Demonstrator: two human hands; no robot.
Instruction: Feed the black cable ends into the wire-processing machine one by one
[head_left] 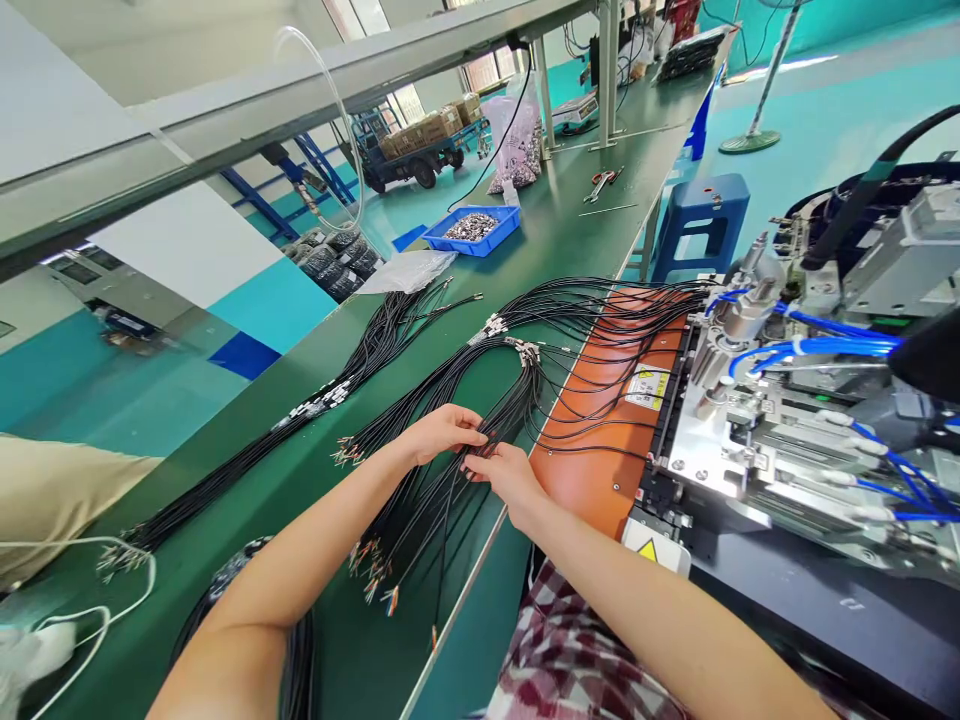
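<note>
Near edge first: the surface [341, 640] ends just beside the person's right forearm, plaid cloth [555, 640] below it. A loose cable [442, 550] runs from by the hands toward that edge, tip at it; I'd keep it from slipping over.

Right hand [508, 475] and left hand [450, 432] meet over the near bundle [517, 395], fingertips nearly touching. Both sets of fingers look pinched on its strands; can't tell which strand each has. Bundle lies on the surface, stripped ends [371, 565] toward the person, connector ends [527, 352] farther out.

To do it well: one strand per pinch, light pull along its length, other hand holding the rest down, connectors left bunched.

Right side is tight: orange plate [581, 400] butts the edge, strands cross it to the machine [712, 390]. Don't snag those. Left side: second bundle [427, 385] just beside, third [217, 485] beyond. Best room looks to be farther up the surface, between the bundles and blue tray [505, 233]; scissors [600, 183] past that.
</note>
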